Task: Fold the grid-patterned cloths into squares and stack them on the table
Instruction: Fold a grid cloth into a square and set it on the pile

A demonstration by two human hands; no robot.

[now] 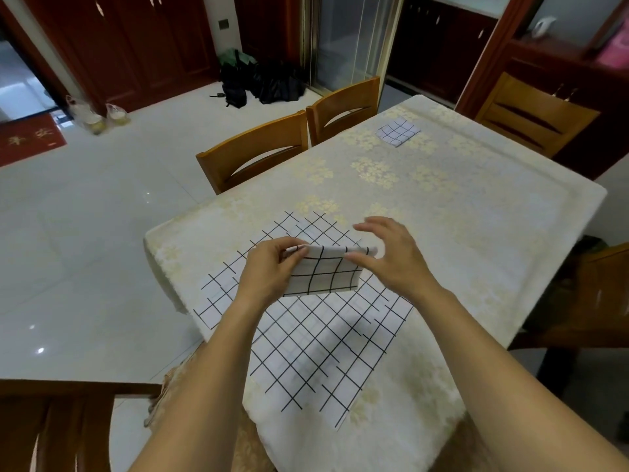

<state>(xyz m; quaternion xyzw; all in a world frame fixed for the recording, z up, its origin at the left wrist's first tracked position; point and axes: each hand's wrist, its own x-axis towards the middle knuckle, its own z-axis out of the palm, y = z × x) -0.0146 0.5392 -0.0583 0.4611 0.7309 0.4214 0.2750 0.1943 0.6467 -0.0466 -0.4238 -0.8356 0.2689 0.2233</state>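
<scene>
A folded white cloth with a black grid point(323, 272) hangs just above the table between both hands. My left hand point(269, 267) pinches its upper left corner. My right hand point(388, 253) pinches the upper right edge with thumb and forefinger, the other fingers spread. Beneath them several unfolded grid cloths point(313, 342) lie flat and overlapping on the near end of the table. One cloth folded into a square point(397, 131) rests at the far end of the table.
The table point(476, 212) carries a cream cloth with gold flowers. Wooden chairs stand on the left side point(258, 155), at the far right point(531, 114) and at the near left point(51, 424). Black bags point(262, 80) lie on the tiled floor beyond.
</scene>
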